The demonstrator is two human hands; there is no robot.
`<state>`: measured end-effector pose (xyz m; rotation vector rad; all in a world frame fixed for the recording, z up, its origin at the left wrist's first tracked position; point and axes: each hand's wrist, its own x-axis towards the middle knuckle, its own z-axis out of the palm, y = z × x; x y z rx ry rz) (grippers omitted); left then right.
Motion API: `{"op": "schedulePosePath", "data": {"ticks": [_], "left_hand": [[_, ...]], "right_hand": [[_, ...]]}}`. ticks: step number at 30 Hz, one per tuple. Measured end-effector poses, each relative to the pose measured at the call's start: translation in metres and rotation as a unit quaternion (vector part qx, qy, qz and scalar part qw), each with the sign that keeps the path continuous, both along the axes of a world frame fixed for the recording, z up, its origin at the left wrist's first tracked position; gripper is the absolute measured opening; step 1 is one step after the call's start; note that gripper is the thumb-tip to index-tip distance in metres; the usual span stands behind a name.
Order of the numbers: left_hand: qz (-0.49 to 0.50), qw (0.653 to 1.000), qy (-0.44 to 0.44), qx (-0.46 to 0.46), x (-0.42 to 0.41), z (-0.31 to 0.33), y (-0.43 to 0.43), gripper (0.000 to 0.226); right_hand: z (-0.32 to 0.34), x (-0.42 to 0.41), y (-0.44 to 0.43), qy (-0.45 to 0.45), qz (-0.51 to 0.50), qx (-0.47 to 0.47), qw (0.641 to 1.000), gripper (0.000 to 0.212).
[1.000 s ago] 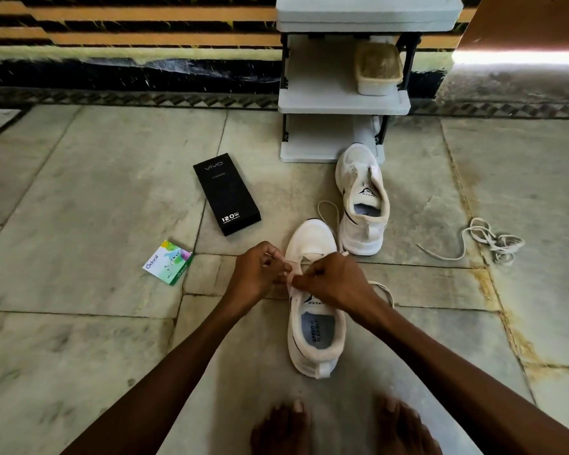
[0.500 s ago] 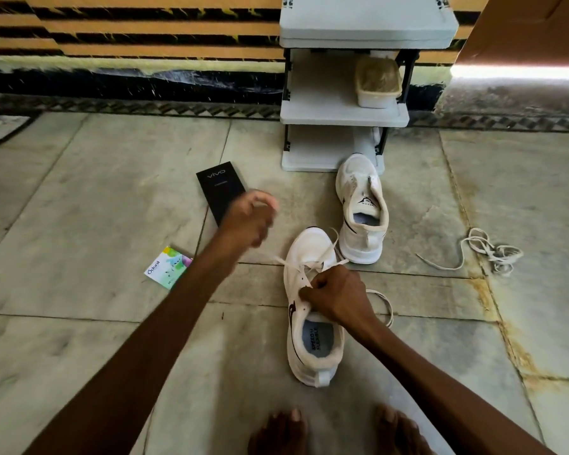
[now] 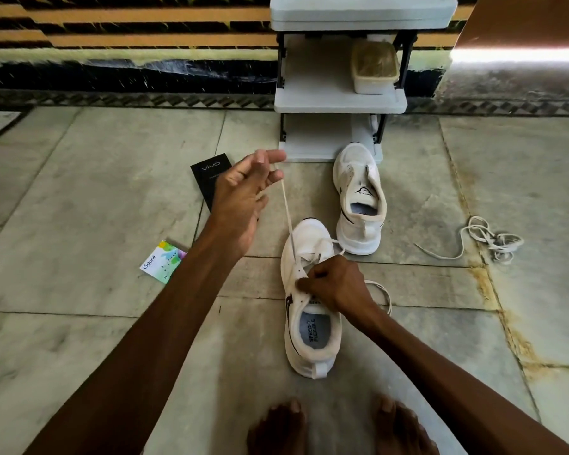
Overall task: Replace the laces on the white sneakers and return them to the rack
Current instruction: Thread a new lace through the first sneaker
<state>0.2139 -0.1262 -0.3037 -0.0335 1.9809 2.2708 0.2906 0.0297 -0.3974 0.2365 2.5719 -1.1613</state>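
Observation:
A white sneaker [image 3: 309, 349] lies on the floor in front of my feet, toe pointing away. My right hand [image 3: 337, 284] grips its tongue and eyelet area. My left hand [image 3: 243, 192] is raised up and to the left, pinching a white lace [image 3: 287, 215] that runs taut down to the sneaker's eyelets. The lace's other end loops on the floor right of the shoe. A second white sneaker [image 3: 358, 198] without laces stands beyond it, by the white rack [image 3: 339, 100]. A loose bundle of lace [image 3: 486, 238] lies on the floor to the right.
A black phone box [image 3: 209, 172] lies partly behind my left hand, and a small colourful packet [image 3: 163, 261] lies left of my forearm. A lidded plastic tub [image 3: 373, 65] sits on the rack's middle shelf. My bare feet [image 3: 339, 428] are at the bottom edge.
My left hand has left the sneaker and pulled the lace up and to the left until it is taut. My right hand has stayed on the shoe.

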Motion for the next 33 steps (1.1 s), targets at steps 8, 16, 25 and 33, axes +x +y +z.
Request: {"op": "schedulePosePath", "data": {"ticks": [8, 16, 25, 33], "left_hand": [[-0.076, 0.893, 0.046, -0.440, 0.029, -0.084, 0.007, 0.023], [-0.067, 0.872, 0.059, -0.481, 0.046, -0.097, 0.002, 0.040], [0.088, 0.962, 0.045, -0.253, 0.026, -0.059, 0.007, 0.012], [0.078, 0.995, 0.021, -0.060, 0.007, -0.002, 0.016, 0.017]], "right_hand": [[-0.001, 0.001, -0.001, 0.018, -0.004, 0.012, 1.000, 0.038], [-0.001, 0.001, -0.001, 0.025, 0.004, 0.020, 0.999, 0.046], [0.000, 0.000, 0.001, -0.010, -0.004, -0.009, 1.000, 0.037], [0.003, -0.004, 0.000, -0.035, -0.015, -0.006, 0.999, 0.035]]}}
